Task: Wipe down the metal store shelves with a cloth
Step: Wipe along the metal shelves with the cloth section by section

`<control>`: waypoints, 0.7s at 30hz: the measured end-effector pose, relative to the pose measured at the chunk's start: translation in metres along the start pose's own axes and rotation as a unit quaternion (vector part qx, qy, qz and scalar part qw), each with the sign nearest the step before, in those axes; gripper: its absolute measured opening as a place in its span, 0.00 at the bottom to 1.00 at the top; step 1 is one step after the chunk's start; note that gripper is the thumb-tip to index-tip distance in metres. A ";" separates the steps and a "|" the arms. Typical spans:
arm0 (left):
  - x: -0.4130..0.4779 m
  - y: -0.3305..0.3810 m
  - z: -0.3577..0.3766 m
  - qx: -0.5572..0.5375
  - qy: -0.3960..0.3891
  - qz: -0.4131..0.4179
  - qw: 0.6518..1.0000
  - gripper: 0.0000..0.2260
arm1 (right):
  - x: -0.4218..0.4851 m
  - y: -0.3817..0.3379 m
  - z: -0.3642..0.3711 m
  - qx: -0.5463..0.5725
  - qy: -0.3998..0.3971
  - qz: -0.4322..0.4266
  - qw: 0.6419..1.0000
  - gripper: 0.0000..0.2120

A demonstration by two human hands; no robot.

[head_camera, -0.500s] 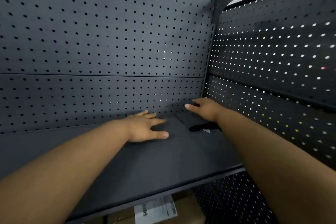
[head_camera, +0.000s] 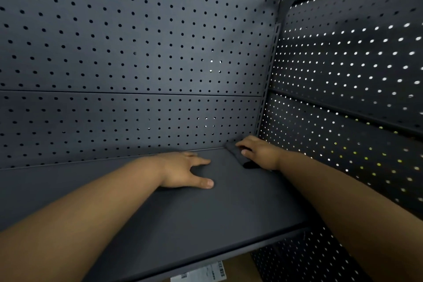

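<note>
Hands first: two, both bare, in the head view, with one cloth, one shelf and two perforated panels around them. The left hand (head_camera: 183, 169) lies palm down on the dark grey metal shelf (head_camera: 206, 213), fingers straight and spread, thumb stretched out toward the person's side. Well to its right, the right hand (head_camera: 261, 152) sits in the shelf's back right corner with its fingers bent over the cloth (head_camera: 235, 155) and its thumb set against it, gripping it down on the shelf. The cloth is dark grey, nearly the shelf's own colour, soft and slightly bunched, and shows only to the left of and beneath the right hand. Its long axis runs from the shelf's back edge toward the person, slanting a little to the right. Beyond both hands stands the back pegboard panel (head_camera: 137, 52); just right of the right hand is the side pegboard panel (head_camera: 343, 75), with light shining through its holes. Below the hands, under the shelf's front edge, a cardboard box (head_camera: 240, 268) shows one white barcode label (head_camera: 201, 272).
</note>
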State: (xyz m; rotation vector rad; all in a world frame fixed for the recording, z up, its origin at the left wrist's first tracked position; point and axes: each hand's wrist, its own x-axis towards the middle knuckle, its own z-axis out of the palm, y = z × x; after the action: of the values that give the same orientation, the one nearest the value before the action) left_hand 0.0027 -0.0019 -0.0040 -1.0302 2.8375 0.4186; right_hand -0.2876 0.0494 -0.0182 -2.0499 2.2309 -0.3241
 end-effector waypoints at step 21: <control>0.000 -0.002 0.002 -0.018 -0.003 0.003 1.000 0.39 | -0.050 -0.004 -0.005 -0.040 -0.120 0.009 0.992 0.28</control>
State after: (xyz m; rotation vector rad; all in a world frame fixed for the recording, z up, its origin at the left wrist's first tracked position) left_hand 0.0035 -0.0026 -0.0064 -1.0241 2.8395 0.4730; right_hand -0.2802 0.0993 -0.0159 -1.9834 2.1477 0.0141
